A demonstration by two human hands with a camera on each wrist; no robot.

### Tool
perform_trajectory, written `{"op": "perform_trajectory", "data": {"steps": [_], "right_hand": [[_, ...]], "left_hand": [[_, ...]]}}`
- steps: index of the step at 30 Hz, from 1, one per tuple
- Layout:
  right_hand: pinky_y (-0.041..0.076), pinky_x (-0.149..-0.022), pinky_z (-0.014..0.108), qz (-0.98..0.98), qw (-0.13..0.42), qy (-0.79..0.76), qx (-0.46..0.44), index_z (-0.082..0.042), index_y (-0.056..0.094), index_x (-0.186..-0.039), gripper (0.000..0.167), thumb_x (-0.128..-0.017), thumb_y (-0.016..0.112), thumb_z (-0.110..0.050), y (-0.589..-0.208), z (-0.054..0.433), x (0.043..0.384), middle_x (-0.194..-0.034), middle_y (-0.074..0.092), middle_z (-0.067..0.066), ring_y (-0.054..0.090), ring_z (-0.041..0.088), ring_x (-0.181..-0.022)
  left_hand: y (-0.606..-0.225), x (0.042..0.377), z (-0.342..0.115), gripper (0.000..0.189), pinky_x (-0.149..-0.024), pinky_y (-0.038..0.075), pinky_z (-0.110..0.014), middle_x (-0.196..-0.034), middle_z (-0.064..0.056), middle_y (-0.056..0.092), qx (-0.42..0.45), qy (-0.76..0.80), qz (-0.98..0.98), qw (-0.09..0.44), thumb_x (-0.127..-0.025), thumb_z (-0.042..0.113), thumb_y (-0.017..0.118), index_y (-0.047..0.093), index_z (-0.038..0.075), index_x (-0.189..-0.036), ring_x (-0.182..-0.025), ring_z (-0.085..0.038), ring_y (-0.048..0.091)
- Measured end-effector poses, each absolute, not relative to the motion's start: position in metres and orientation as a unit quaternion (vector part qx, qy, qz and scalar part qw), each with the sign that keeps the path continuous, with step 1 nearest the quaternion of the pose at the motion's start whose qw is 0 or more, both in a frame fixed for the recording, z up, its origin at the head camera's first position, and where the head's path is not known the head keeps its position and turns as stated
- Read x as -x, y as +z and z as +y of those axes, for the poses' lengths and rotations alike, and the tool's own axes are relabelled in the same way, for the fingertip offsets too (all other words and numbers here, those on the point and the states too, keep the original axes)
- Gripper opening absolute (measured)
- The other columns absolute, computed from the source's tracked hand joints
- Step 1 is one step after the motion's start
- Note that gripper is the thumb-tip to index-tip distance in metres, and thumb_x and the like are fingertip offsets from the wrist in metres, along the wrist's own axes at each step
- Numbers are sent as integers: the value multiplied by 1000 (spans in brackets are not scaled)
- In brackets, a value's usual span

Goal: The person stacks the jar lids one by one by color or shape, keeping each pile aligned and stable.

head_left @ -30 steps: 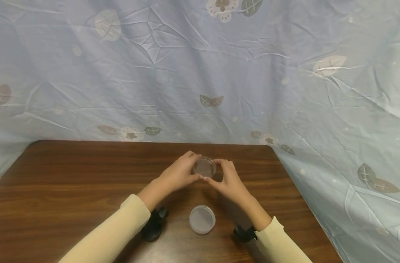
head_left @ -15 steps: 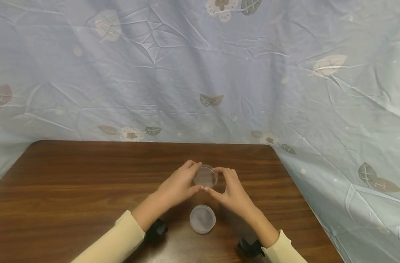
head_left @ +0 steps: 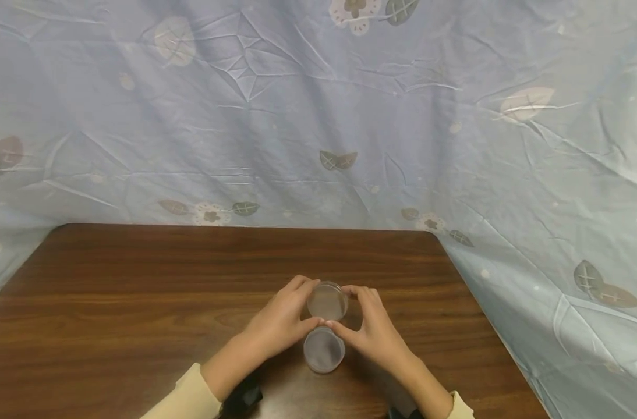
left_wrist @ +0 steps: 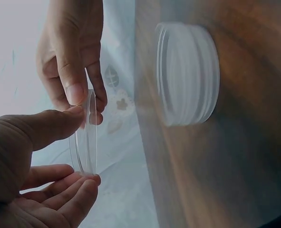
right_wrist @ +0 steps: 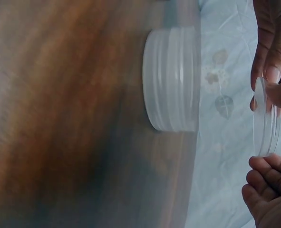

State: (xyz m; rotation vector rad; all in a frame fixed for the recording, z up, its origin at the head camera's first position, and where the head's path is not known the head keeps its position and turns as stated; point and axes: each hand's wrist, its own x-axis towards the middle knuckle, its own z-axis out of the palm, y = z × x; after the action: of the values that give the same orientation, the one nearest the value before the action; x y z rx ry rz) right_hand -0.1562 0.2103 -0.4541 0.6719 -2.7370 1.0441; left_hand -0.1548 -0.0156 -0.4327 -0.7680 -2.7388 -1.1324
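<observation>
Both hands hold a clear round petri dish above the table. My left hand grips its left edge between thumb and fingers. On the opposite edge, my right hand pinches in the same way, and the two thumb tips meet at the near rim. In the left wrist view the dish shows edge-on, thin and transparent. A short stack of petri dishes stands on the table just nearer to me than the held one; its ridged, translucent side shows in the right wrist view.
The brown wood-grain table extends widely to the left. A pale blue curtain with leaf and flower prints hangs along its far and right edges. Part of a black wrist mount shows beneath the left forearm.
Both hands have drawn the held petri dish toward me, from well beyond the stack to right by its far edge in the head view. The stack has stayed in place.
</observation>
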Motion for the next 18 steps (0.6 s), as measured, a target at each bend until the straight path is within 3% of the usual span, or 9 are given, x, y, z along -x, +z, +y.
{"op": "perform_trajectory", "data": {"steps": [18], "right_hand": [[55, -107, 46, -913, 42, 354, -200, -9, 59, -136, 66, -83, 90, -34, -472, 211, 125, -135, 63, -1, 54, 16, -126]], "left_hand": [[-452, 121, -16, 68, -93, 63, -39, -131, -15, 64, 243, -394, -886, 26, -88, 18, 85, 55, -4, -144, -115, -29, 69]]}}
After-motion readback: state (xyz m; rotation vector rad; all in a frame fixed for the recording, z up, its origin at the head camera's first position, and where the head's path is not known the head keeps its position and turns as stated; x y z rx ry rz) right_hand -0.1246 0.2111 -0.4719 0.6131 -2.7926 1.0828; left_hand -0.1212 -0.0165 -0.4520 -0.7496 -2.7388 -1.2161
